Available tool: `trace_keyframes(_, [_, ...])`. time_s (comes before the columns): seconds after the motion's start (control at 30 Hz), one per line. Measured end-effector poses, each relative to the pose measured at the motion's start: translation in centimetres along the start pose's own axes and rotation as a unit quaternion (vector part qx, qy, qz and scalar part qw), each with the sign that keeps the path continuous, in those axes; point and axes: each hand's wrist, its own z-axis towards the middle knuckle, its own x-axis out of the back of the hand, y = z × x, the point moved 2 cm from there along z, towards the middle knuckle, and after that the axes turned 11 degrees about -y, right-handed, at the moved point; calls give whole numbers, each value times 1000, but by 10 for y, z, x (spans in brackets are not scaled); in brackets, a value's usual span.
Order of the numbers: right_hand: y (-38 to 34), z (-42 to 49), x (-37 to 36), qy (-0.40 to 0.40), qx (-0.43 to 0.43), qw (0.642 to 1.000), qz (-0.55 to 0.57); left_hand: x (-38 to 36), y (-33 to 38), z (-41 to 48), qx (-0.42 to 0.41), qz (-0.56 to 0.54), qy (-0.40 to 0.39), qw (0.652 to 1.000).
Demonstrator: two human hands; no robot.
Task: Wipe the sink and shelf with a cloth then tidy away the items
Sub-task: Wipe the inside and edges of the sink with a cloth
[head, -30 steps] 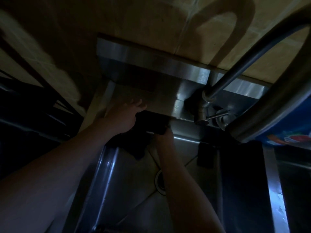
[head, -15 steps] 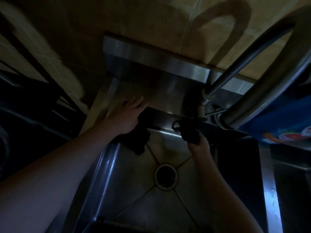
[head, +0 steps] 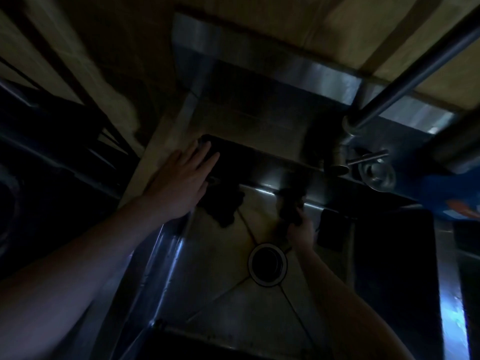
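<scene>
The steel sink (head: 207,294) lies below me with its round drain (head: 267,263) in the middle. My right hand (head: 301,229) is closed on a dark cloth (head: 291,206), pressed against the basin's back wall just under the rim. My left hand (head: 181,183) lies flat, fingers extended, on the sink's back-left corner. A dark shape (head: 223,203) hangs below it into the basin; cloth or shadow, I cannot tell. The steel shelf (head: 259,120) runs behind the sink, against the tiled wall.
The tap (head: 337,157), with its lever and tall curved spout, rises at the back right. A blue printed container (head: 454,198) stands to its right. A dark rectangular object (head: 332,229) sits against the basin's right side. A black rack (head: 52,131) fills the left.
My right hand with the cloth has dropped from the tap's base down and left onto the basin's back wall. My left hand stays at the back-left corner.
</scene>
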Motion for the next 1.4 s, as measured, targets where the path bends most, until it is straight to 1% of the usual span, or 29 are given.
trace_keyframes(0.07, [4,6,-12,-19,15,999,-39,-1,0,2,0,5,10,1000])
trace_keyframes(0.13, [2,11,-23,-20,25,997,-75,-3,0,3,-2,4,20,1000])
trace_keyframes(0.2, [-3,15,-35,-23,58,990,-126,-3,0,3,-6,-1,28,1000])
trace_keyframes(0.27, [-8,16,-47,-48,126,968,-213,-3,1,2,-9,-3,33,999])
trace_keyframes(0.33, [-7,15,-57,-87,194,933,-290,-4,3,3,-6,2,33,999])
trace_keyframes(0.4, [1,9,-61,-123,221,915,-313,-2,4,3,1,2,35,999])
trace_keyframes(0.5, [29,-11,-54,-172,247,899,-318,1,5,3,13,-14,39,999])
trace_keyframes(0.53, [38,-18,-49,-173,246,905,-301,1,5,4,15,-21,37,999])
trace_keyframes(0.57, [47,-24,-42,-163,236,920,-267,1,5,4,16,-26,35,999])
trace_keyframes(0.63, [59,-25,-26,-121,192,954,-195,1,4,5,17,-35,31,999])
trace_keyframes(0.67, [61,-20,-17,-100,171,965,-173,1,4,6,17,-43,31,998])
trace_keyframes(0.73, [53,-2,-7,-72,141,977,-142,2,3,6,16,-54,36,998])
trace_keyframes(0.8, [35,17,-2,-58,125,981,-136,1,2,6,16,-51,37,998])
trace_keyframes(0.9, [10,32,-8,-53,137,972,-182,-1,3,6,16,-47,40,998])
trace_keyframes(0.97, [8,30,-15,-62,162,957,-235,-1,4,5,20,-47,41,998])
trace_keyframes(1.07, [17,16,-31,-126,252,916,-284,-1,3,6,12,-47,37,998])
trace_keyframes(1.13, [28,-2,-41,-170,276,890,-322,-1,3,7,8,-53,34,998])
trace_keyframes(1.2, [42,-22,-49,-208,302,877,-310,-1,3,7,9,-53,32,998])
trace_keyframes(1.23, [48,-31,-51,-220,308,877,-295,-1,3,7,11,-50,30,998])
trace_keyframes(1.27, [52,-37,-52,-235,292,886,-271,-1,4,7,12,-49,27,998])
trace_keyframes(1.33, [53,-37,-49,-242,267,898,-251,0,4,6,13,-47,22,999])
trace_keyframes(1.37, [49,-30,-46,-223,248,910,-247,0,4,6,12,-43,22,999])
trace_keyframes(1.4, [44,-23,-39,-177,226,930,-231,0,4,5,11,-39,22,999])
